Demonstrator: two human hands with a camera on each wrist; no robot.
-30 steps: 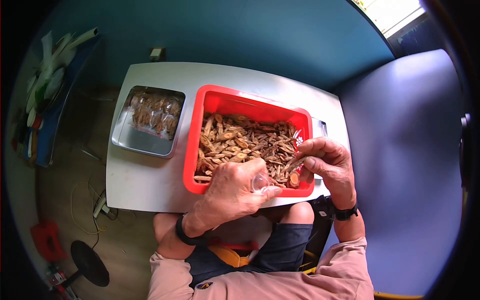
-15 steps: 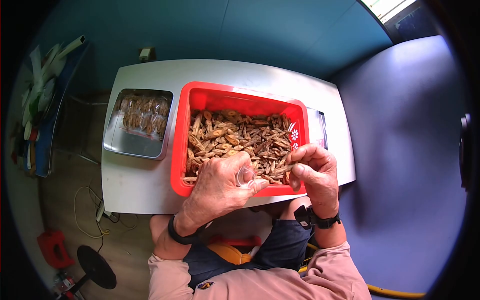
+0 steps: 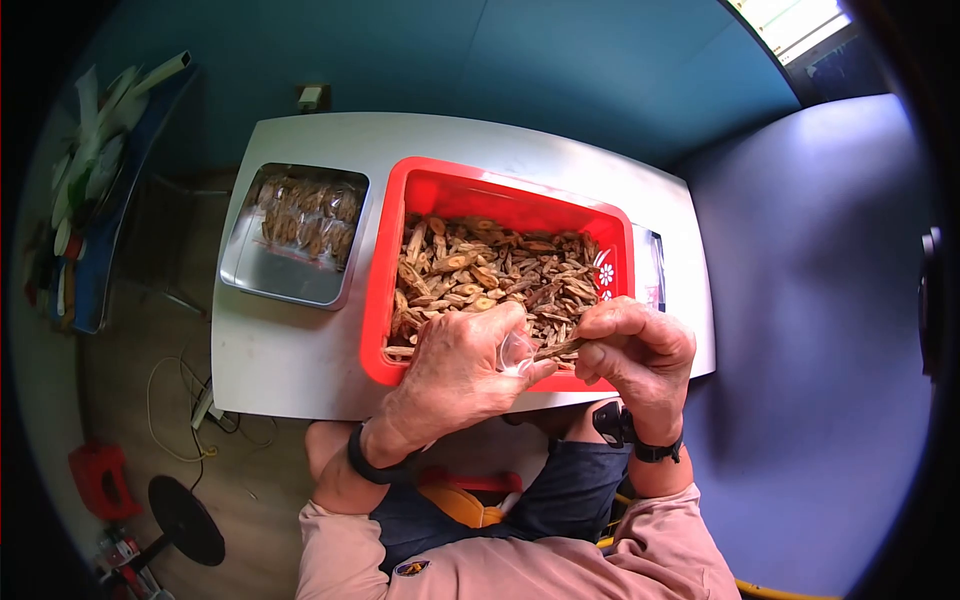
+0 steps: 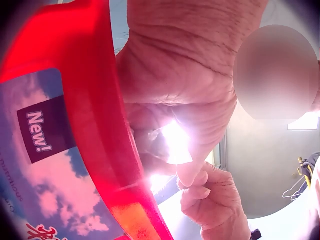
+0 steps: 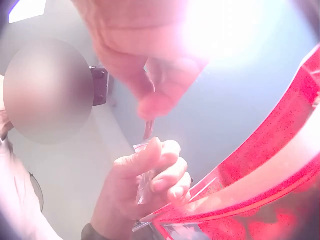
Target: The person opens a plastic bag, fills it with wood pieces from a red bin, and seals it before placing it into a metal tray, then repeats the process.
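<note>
At the desk's (image 3: 270, 360) near edge, the left hand (image 3: 455, 375) pinches a small clear plastic bag (image 3: 517, 352); the right hand (image 3: 635, 350) grips a thin brown dried slice (image 3: 560, 349) at its mouth, over the red tub (image 3: 400, 260).

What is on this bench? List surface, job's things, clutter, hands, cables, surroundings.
Surface: white table, small, set against a teal wall.
Job's things: red tub of dried brown slices; small clear bag; one slice at its mouth.
Clutter: metal tray holding filled packets, left of the tub.
Hands: left hand pinches the bag; right hand pinches the slice.
Cables: pale cords on the floor, left.
Surroundings: black stool base, red item on the floor.
</note>
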